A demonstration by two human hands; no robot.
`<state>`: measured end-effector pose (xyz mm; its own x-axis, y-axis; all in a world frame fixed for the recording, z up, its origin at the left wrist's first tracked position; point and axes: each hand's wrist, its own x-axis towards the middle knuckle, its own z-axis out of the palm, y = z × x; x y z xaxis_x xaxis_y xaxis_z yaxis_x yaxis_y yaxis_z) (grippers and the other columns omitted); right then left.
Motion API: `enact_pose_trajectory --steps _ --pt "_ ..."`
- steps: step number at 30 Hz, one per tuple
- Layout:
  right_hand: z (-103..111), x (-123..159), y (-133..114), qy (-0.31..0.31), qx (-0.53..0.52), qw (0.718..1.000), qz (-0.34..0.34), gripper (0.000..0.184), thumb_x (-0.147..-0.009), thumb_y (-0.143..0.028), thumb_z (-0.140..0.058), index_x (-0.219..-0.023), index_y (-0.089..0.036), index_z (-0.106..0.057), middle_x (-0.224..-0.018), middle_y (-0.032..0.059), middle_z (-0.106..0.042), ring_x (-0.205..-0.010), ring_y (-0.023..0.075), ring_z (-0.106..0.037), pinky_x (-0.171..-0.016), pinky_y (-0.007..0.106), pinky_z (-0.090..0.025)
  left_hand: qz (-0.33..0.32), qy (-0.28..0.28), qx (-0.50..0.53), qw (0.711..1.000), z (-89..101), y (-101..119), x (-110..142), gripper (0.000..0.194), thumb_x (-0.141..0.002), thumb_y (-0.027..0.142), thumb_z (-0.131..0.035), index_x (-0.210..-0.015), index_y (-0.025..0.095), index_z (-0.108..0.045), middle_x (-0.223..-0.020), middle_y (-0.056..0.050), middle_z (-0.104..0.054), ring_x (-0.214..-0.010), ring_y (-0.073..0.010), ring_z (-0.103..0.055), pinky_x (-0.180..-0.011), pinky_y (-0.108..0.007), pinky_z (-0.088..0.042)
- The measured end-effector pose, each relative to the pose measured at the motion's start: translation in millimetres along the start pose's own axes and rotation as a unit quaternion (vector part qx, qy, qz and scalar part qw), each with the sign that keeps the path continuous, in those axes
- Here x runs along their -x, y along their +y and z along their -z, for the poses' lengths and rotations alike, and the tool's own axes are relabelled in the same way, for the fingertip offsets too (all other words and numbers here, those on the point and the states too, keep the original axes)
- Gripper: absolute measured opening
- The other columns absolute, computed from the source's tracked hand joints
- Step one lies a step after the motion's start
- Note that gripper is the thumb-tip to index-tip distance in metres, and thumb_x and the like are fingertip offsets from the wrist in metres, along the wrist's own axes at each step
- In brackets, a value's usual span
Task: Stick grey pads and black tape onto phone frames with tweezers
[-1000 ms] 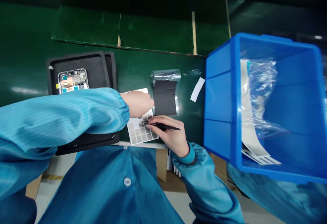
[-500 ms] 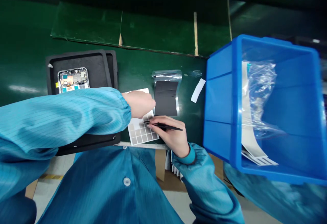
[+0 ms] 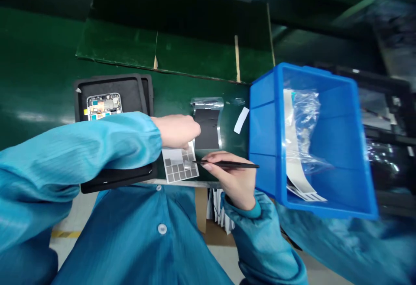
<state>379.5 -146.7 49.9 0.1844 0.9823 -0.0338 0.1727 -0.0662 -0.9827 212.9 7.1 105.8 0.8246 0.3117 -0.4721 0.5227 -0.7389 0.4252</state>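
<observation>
Gridded sheet (image 3: 177, 170) partly hidden by left hand (image 3: 178, 130) (grip unclear); far-right equipment (image 3: 378, 109) blurred.

An electronics workshop, shown by the opened phone (image 3: 104, 104), blue work coat (image 3: 139, 233) and parts bin (image 3: 264, 133)

One left hand (image 3: 178, 130) and one right hand (image 3: 236, 181) are showing. One pair of tweezers (image 3: 240, 164), one gridded label sheet (image 3: 178, 170), one dark sheet (image 3: 207, 129) and one white strip (image 3: 241, 120) are occupying the middle. Two black trays (image 3: 130, 92) and one opened phone (image 3: 105, 105) are lying left; one blue bin (image 3: 264, 127) is standing right. Two coat buttons (image 3: 162, 229) are showing near.
</observation>
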Motion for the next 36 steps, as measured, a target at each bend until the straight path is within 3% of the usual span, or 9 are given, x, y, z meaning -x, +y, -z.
enact_pose_trajectory --steps 4,7,11,20,32,36 --pt "-17 -5 -41 0.0 -0.029 0.999 0.031 0.012 -0.071 -0.024 -0.088 -0.077 -0.025 -0.078 -0.08 0.0029 -0.078 -0.071 0.0189 -0.073 -0.067 0.031 -0.061 -0.024 0.129 0.142 0.981 15.8 -2 66 0.017 -0.09 0.029 -0.061 -0.09 0.021 -0.076 -0.07 0.001 -0.066 -0.064 -0.0117 -0.059 -0.063 -0.025 -0.041" --pt "-41 -12 -63 -0.022 -0.052 0.997 0.058 0.013 -0.071 -0.019 -0.087 -0.077 -0.025 -0.078 -0.078 0.0018 -0.078 -0.071 0.0181 -0.073 -0.068 0.03 -0.062 0.01 0.173 0.262 0.949 4.1 -9 110 0.019 -0.087 0.036 -0.066 -0.091 0.02 -0.076 -0.067 0.004 -0.061 -0.056 -0.0079 -0.051 -0.055 -0.022 -0.036" --pt "-75 -19 -73 -0.055 -0.08 0.992 0.076 0.018 -0.071 -0.013 -0.087 -0.079 -0.027 -0.079 -0.079 -0.0001 -0.078 -0.073 0.0165 -0.074 -0.068 0.026 -0.062 0.048 0.224 0.346 0.91 -20.5 -20 142 0.011 -0.083 0.023 -0.065 -0.085 0.018 -0.074 -0.064 0.005 -0.058 -0.055 -0.0063 -0.048 -0.052 -0.019 -0.035" --pt "-119 -20 -78 -0.064 -0.057 0.994 0.067 0.02 -0.073 -0.014 -0.085 -0.085 -0.028 -0.079 -0.085 -0.0014 -0.079 -0.078 0.0156 -0.074 -0.073 0.025 -0.061 0.083 0.317 0.398 0.857 -46.8 -41 174 0.01 -0.081 0.018 -0.063 -0.078 0.017 -0.073 -0.061 0.005 -0.057 -0.057 -0.0062 -0.047 -0.054 -0.018 -0.036" --pt "-139 -20 -74 -0.045 -0.048 0.997 0.046 0.016 -0.074 -0.015 -0.085 -0.082 -0.027 -0.078 -0.083 -0.0012 -0.078 -0.075 0.015 -0.073 -0.07 0.025 -0.06 0.077 0.344 0.422 0.835 -56.9 -58 187 0.009 -0.085 0.024 -0.066 -0.082 0.019 -0.074 -0.061 0.006 -0.056 -0.053 -0.0061 -0.043 -0.05 -0.019 -0.034" --pt "-148 -31 -73 -0.012 -0.059 0.998 0.006 0.011 -0.075 -0.02 -0.085 -0.081 -0.024 -0.077 -0.078 -0.0005 -0.077 -0.063 0.0134 -0.071 -0.061 0.024 -0.06 0.159 0.461 0.305 0.818 -68.6 -70 196 0.019 -0.089 0.027 -0.065 -0.106 0.021 -0.072 -0.07 0.005 -0.059 -0.057 -0.008 -0.045 -0.055 -0.022 -0.038"
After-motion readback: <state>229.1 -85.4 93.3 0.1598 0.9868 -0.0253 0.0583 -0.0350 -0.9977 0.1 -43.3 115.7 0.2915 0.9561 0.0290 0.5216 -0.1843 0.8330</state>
